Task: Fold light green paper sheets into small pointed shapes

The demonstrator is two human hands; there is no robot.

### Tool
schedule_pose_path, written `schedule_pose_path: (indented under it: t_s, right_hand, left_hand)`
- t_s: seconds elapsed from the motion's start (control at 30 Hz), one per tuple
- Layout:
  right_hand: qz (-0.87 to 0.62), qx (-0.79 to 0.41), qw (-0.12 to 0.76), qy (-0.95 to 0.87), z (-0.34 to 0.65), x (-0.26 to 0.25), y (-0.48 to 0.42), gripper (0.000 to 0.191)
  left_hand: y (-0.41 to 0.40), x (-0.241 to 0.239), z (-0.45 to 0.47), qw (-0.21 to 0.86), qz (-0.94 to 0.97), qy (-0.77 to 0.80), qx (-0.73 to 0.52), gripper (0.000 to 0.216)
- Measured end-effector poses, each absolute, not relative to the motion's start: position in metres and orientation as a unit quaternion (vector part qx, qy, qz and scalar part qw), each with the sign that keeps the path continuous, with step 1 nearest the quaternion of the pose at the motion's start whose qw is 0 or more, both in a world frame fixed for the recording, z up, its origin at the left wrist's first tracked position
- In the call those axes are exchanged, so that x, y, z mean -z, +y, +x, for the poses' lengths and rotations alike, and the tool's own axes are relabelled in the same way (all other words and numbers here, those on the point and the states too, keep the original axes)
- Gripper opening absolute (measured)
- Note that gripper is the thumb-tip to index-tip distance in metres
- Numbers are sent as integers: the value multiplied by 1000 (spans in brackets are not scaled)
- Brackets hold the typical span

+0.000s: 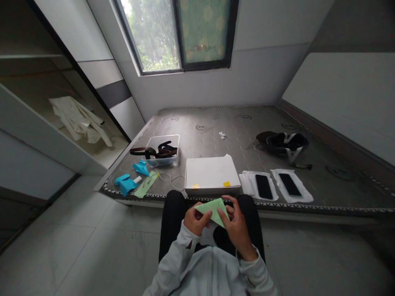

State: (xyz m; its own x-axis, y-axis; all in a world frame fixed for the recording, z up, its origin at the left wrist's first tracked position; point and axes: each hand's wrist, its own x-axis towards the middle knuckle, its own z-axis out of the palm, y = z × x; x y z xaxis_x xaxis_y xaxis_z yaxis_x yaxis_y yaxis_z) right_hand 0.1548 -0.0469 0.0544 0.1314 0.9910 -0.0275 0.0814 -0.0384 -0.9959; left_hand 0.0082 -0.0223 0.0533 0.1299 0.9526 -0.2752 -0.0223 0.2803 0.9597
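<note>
Between both hands, above my lap, is a piece of light green paper [212, 209] folded into a triangular shape. My left hand [196, 220] pinches its left corner, thumb on top and the other fingers hidden beneath. On the right side, my right hand [237, 224] grips the paper with thumb in front and fingers behind. Just beyond the hands, a white box [211, 172] lies flat on the mattress, with small yellow paper pieces [226, 184] on its near part.
Blue folded papers [126, 183] and a green strip [146, 185] lie at the left, near a cable [173, 179]. Behind them, a clear plastic box [174, 158] holds dark belts [159, 152]. Rightward are two phones [263, 187] on white wrappers and a dark cap [282, 143] on the mattress [216, 117].
</note>
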Motion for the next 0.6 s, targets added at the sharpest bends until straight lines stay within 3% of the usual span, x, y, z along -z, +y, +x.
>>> schedule_pose_path:
  t_s: [0.17,0.37,0.5,0.6]
  right_hand:
    - [-568,-425,489,-507,154,-51,-47,27]
    - [-560,-445,485,-503,156,-45,-47,33]
    - [-612,-281,453,-584,158,-45,-48,31]
    - [-577,-206,382,-692,159,-46,-50,42]
  left_hand:
    - [-24,-46,11,616,448,551,-342,55]
    - [-21,-40,9,620,406,545,-392,74]
    - [-20,-41,6,576,434,591,-361,60]
    - [-21,-42,5,525,476,627,-323,50]
